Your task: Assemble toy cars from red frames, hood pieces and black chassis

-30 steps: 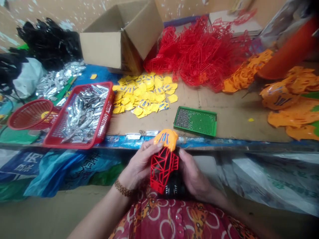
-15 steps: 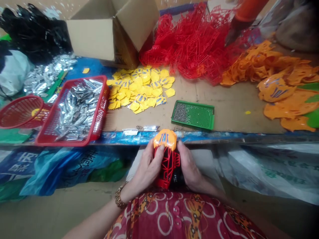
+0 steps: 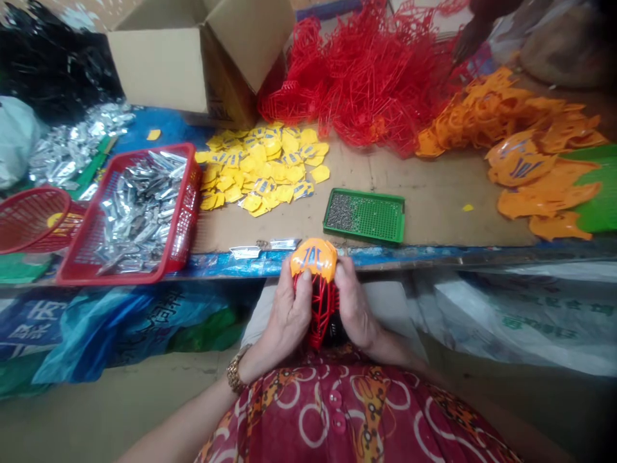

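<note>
Between my two hands, at the table's front edge, is a toy car (image 3: 321,299) with a red lattice frame, a black part below and an orange front cover (image 3: 314,257) with dark blue marks. My left hand (image 3: 289,308) is closed around its left side, thumb pressed at the seam of cover and frame. On the other side my right hand (image 3: 355,305) grips the car, fingers near the cover's right edge. The car's underside and some fingertips are hidden. Just beyond lie silver strips (image 3: 245,252) and a green tray (image 3: 364,215) with small metal screws.
A red basket (image 3: 186,212) of silver pieces stands left. Yellow pieces (image 3: 263,167), red frames (image 3: 366,77) and orange covers (image 3: 525,154) lie in heaps. An open cardboard box (image 3: 159,67) is behind. At the back right, another person's hand (image 3: 475,32) is blurred over the red heap.
My hands and the toy car have risen slightly and tilted, and my right hand has closed in on the car's side. The other person's orange sleeve has left the view. The camera has shifted.
</note>
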Available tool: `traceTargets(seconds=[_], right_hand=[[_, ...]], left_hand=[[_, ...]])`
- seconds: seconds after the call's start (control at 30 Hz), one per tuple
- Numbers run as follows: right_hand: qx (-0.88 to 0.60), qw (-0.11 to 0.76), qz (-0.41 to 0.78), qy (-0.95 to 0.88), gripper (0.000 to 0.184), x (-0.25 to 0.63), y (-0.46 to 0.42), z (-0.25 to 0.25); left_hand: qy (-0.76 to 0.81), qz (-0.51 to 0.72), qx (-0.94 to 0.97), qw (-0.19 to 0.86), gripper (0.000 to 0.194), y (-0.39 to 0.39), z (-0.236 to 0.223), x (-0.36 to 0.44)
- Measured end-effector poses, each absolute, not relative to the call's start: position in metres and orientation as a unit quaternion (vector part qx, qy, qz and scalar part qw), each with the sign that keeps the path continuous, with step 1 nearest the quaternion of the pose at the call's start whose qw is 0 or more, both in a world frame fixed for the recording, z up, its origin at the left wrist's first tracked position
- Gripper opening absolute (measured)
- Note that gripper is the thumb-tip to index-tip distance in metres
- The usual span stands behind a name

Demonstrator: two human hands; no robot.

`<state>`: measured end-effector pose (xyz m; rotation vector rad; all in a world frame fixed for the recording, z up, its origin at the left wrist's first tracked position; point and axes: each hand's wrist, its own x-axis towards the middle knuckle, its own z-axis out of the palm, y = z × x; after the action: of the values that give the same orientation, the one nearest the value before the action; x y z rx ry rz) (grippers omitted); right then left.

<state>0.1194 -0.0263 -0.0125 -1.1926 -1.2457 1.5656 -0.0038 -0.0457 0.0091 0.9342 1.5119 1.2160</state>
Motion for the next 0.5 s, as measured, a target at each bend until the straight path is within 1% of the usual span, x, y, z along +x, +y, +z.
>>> traceTargets(seconds=[0.07,0.1,0.2,0.27,0.4,0.5], right_hand=[[-0.459,0.362,0.648,-0.489,0.036,0.124,-0.028,-0.005],[-0.455,0.343,0.659,-0.49,0.038,0.125,-0.029,-0.003],[-0.48,0.294,0.645,-0.516,0.057,0.129,-0.033,-0.001],[-0.491,0.283,0.632,-0.529,0.063,0.13,-0.035,-0.002],[-0.467,0.315,0.646,-0.515,0.051,0.131,-0.037,-0.003],[-0.455,0.313,0.658,-0.512,0.05,0.134,-0.039,-0.004]], left_hand=[[0.62,0.493,0.378,0.479,0.028,-0.046,0.007,-0.005],[0.624,0.482,0.384,0.481,0.03,-0.047,0.006,-0.006],[0.629,0.454,0.399,0.489,0.034,-0.05,0.007,-0.007],[0.623,0.45,0.392,0.506,0.035,-0.053,0.01,-0.007],[0.599,0.439,0.373,0.557,0.036,-0.058,0.016,-0.008],[0.591,0.437,0.367,0.57,0.033,-0.063,0.016,-0.009]])
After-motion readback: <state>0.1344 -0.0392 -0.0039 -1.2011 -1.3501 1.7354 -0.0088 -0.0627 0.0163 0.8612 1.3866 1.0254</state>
